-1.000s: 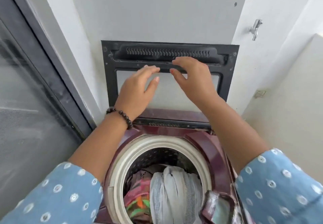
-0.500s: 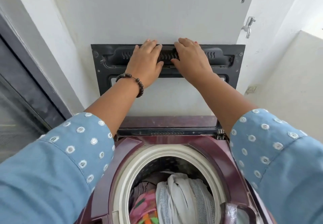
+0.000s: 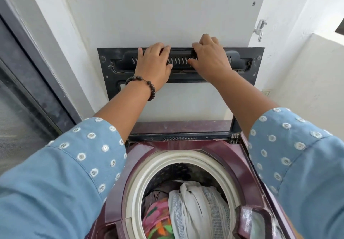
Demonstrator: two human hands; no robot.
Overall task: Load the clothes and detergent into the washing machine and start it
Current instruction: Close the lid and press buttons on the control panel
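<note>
I count two hands on one raised lid (image 3: 257, 74): left hand (image 3: 153, 65) and right hand (image 3: 209, 58), fingers hooked over its top edge, gripping it. Half a second back they lay flatter, lower on the ribbed black plastic. One maroon washing machine (image 3: 240, 156), round cream drum rim; clothes (image 3: 195, 209) inside, white ribbed plus pink print.

No legible text, brand, number or sign appears anywhere in view. The raised lid (image 3: 111, 74) of the washing machine (image 3: 219, 155) bears only wavy moulded slots, not characters.
</note>
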